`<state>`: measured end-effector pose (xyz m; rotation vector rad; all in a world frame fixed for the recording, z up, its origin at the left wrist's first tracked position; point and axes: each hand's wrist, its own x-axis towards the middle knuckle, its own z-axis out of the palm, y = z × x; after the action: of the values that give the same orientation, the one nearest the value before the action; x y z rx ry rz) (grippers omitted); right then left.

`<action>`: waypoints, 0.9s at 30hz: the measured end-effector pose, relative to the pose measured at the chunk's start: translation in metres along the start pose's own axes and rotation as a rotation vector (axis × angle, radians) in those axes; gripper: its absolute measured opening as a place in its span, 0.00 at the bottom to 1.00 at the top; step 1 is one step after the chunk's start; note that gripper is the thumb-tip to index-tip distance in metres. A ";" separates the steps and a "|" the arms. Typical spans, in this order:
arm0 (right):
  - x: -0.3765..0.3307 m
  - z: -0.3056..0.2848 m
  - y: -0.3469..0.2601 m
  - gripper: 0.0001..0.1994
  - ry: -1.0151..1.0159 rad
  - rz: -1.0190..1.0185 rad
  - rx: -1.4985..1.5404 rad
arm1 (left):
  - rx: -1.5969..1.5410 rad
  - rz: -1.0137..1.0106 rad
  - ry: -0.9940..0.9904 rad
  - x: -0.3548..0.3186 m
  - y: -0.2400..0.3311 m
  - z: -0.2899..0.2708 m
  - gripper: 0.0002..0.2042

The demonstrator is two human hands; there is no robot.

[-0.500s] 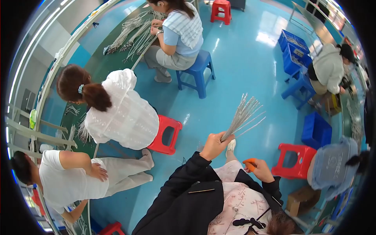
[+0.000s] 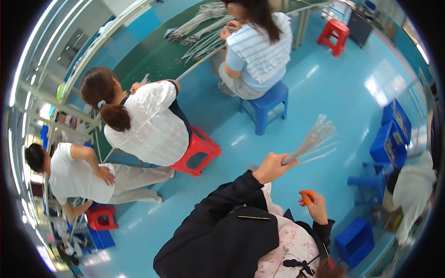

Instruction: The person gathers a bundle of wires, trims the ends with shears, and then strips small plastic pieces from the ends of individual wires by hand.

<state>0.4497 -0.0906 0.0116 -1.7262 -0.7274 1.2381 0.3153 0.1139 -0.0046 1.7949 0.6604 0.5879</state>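
My left hand [image 2: 272, 167] is wrapped round one end of a bundle of thin grey cables [image 2: 311, 139]. The bundle fans out up and to the right over the floor, its far ends blurred. A few strands stick out apart from the rest. Lower and to the right, my right hand [image 2: 317, 208] hangs in front of my body with nothing seen in it. Its fingers are loosely bent and apart, and orange finger covers [image 2: 307, 197] show at their tips. The two hands do not touch.
A long green worktable [image 2: 153, 53] carries cable bundles [image 2: 197, 23] at upper left. Two people sit there on a red stool [image 2: 199, 153] and a blue stool [image 2: 264, 104]; another stands at left. Blue crates [image 2: 354, 241] and another person [image 2: 412, 194] are at right.
My view has swung to the right, so the seated people and worktable appear farther right. My left hand still grips the cables; my right hand stays low with its orange-covered fingers.
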 end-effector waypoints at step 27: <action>0.426 -0.379 -0.138 0.11 -0.138 -0.174 -0.325 | -0.497 -0.274 0.357 0.546 0.000 0.103 0.13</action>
<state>0.9534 0.2103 -0.0013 -1.7999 -1.1899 1.1744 0.7799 0.4190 0.0054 1.1253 0.8942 0.8111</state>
